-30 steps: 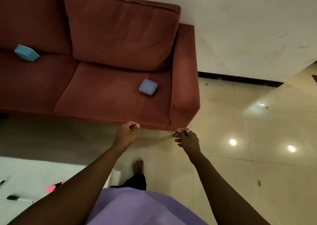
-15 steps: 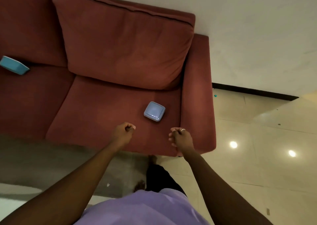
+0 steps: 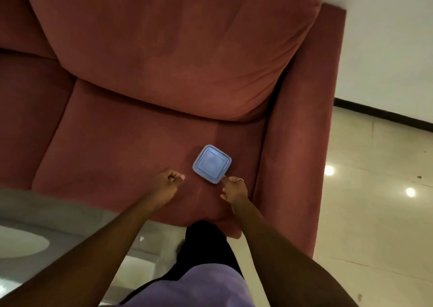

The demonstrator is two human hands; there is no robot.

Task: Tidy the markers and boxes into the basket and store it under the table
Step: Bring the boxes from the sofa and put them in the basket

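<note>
A small square blue box (image 3: 212,163) with a lid lies flat on the right seat cushion of a red sofa (image 3: 131,142). My right hand (image 3: 234,189), a ring on one finger, hovers at the box's near corner with its fingers curled; whether it touches the box I cannot tell. To the left of the box, a short gap away, my left hand (image 3: 167,183) is closed in a loose fist and holds nothing. No markers or basket are in view.
The sofa's right armrest (image 3: 302,142) stands close beside the box, and a big back cushion (image 3: 178,46) lies behind it. A pale table edge (image 3: 25,243) shows at lower left. Glossy tiled floor (image 3: 375,213) spreads to the right.
I have stepped closer to the sofa; the box now sits just in front of both hands. The second blue box at the left has left the view. Both hands stayed curled.
</note>
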